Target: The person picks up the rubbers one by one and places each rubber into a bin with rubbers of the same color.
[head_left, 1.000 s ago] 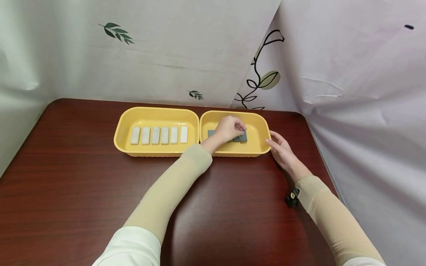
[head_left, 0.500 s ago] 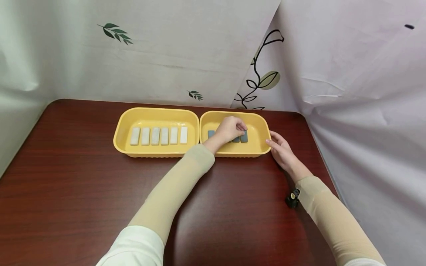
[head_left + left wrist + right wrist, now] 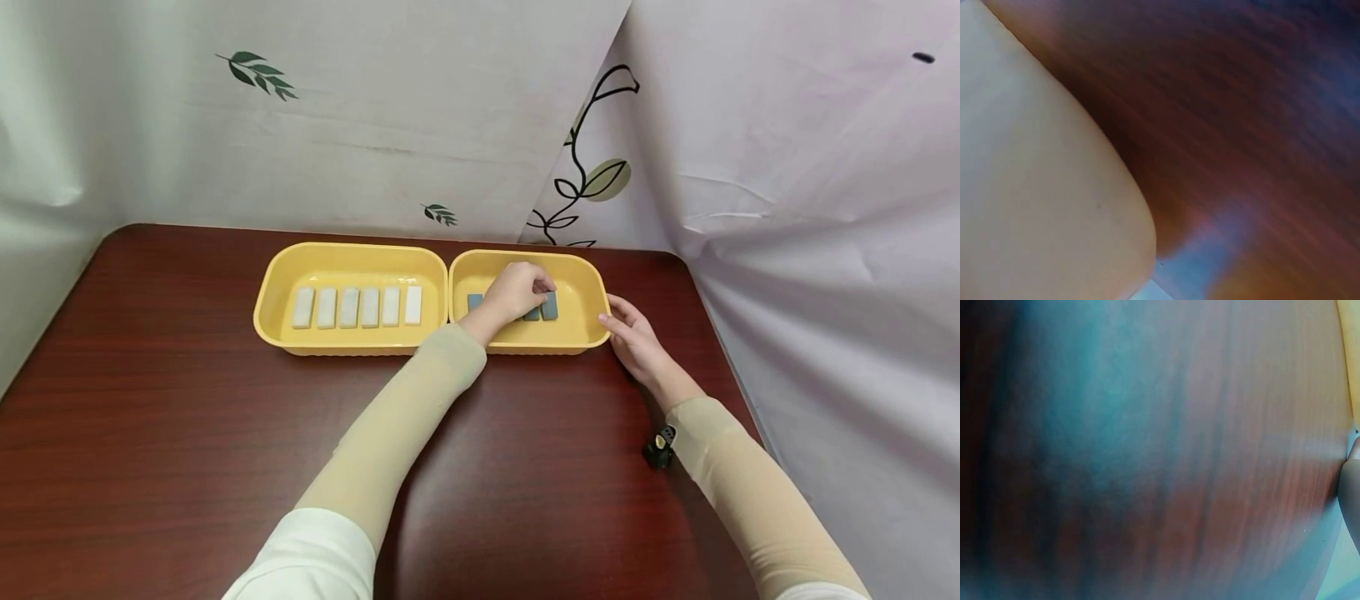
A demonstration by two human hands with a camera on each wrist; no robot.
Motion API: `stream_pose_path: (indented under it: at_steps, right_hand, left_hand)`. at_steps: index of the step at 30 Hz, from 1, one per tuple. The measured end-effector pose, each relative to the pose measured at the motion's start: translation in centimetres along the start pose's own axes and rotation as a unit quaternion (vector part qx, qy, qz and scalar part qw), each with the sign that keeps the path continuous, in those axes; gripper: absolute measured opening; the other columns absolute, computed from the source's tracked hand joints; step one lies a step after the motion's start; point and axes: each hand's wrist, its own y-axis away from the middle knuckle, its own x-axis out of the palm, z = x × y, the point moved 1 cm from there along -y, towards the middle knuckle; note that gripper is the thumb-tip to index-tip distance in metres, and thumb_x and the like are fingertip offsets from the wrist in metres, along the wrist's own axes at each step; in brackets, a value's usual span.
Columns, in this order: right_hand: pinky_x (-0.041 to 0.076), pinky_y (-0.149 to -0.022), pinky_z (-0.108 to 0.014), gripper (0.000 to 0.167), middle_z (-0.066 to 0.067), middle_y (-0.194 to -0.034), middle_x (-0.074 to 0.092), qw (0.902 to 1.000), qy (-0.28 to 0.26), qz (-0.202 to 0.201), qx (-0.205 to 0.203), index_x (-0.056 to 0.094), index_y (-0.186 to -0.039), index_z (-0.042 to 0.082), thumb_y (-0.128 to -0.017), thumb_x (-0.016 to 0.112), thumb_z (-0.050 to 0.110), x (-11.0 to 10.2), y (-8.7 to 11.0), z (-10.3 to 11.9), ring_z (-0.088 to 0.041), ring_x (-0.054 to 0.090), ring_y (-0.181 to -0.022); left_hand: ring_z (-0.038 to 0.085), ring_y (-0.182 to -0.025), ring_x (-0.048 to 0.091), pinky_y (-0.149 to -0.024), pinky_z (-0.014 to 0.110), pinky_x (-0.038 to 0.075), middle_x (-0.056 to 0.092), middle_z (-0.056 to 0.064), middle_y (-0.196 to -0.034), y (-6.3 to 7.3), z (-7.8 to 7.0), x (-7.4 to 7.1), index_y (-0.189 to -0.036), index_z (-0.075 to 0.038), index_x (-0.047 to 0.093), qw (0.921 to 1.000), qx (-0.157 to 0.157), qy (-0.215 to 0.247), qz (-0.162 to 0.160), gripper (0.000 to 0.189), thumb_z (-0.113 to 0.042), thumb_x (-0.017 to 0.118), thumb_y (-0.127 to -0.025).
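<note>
In the head view my left hand (image 3: 516,292) reaches into the right yellow tray (image 3: 581,333), with thumb and fingertips pinching the upper end of a blue-grey block (image 3: 550,308). That block is the rightmost of a row of similar blocks; another blue-grey block (image 3: 532,314) stands close on its left, and the hand hides part of the row. My right hand (image 3: 636,340) grips the tray's right end, thumb over the rim and fingers along the outside. The left wrist view has only a sleeve (image 3: 1054,175) and the table; the right wrist view catches the tray's edge (image 3: 1352,356).
End to end with the right tray stands a left yellow tray (image 3: 273,325), holding several whitish blocks (image 3: 348,307) in a row. Both trays rest near the back of the dark red-brown table (image 3: 187,442). A pale patterned curtain (image 3: 360,125) hangs behind and on the right.
The rightmost blue-grey block has straightened slightly in line with its neighbour. My left forearm has shifted a little to the right, while my right hand has kept its place.
</note>
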Motion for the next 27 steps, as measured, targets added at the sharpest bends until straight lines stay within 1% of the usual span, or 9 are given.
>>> stream_pose_path:
  at_steps: [9, 14, 18, 27]
  right_hand:
    - [0.052, -0.097, -0.016, 0.034, 0.006, -0.118, 0.070, 1.0000, 0.001, -0.002, 0.007, 0.057, -0.131, 0.014, -0.107, 0.046, -0.007, 0.13, 0.01, 0.08, -0.006, 0.066, -0.110]
    - [0.052, -0.097, -0.015, 0.033, 0.007, -0.119, 0.068, 0.9999, 0.007, -0.003, 0.015, 0.052, -0.136, 0.011, -0.107, 0.046, -0.005, 0.13, 0.05, 0.07, -0.005, 0.065, -0.111]
    - [0.052, -0.097, -0.015, 0.033, 0.007, -0.120, 0.069, 0.9999, 0.006, -0.004, 0.012, 0.053, -0.136, 0.011, -0.107, 0.046, -0.005, 0.09, 0.08, 0.07, -0.006, 0.065, -0.111]
    - [0.051, -0.098, -0.016, 0.034, 0.007, -0.121, 0.069, 0.9999, 0.007, -0.002, 0.013, 0.052, -0.138, 0.009, -0.107, 0.046, -0.005, 0.09, 0.04, 0.15, -0.005, 0.065, -0.112]
  left_hand:
    - [0.021, -0.117, 0.071, -0.105, 0.032, 0.055, 0.078, 0.008, -0.123, -0.25, 0.17, 0.12, -0.123, -0.007, 0.077, 0.9992, 0.008, -0.038, 0.009, 0.021, -0.007, 0.070, -0.103]
    - [0.022, -0.119, 0.070, -0.106, 0.033, 0.055, 0.077, 0.009, -0.127, -0.37, 0.40, 0.32, -0.126, -0.007, 0.076, 0.9990, 0.003, -0.039, 0.019, 0.024, -0.008, 0.071, -0.103]
    - [0.022, -0.122, 0.069, -0.107, 0.034, 0.054, 0.075, 0.008, -0.129, -0.35, 0.38, 0.36, -0.128, -0.007, 0.075, 0.9988, -0.007, -0.039, 0.029, 0.025, -0.009, 0.071, -0.103]
    - [0.022, -0.125, 0.067, -0.110, 0.033, 0.052, 0.074, 0.007, -0.133, -0.38, 0.36, 0.38, -0.133, -0.008, 0.073, 0.9971, -0.011, -0.062, 0.044, 0.030, -0.013, 0.073, -0.103]
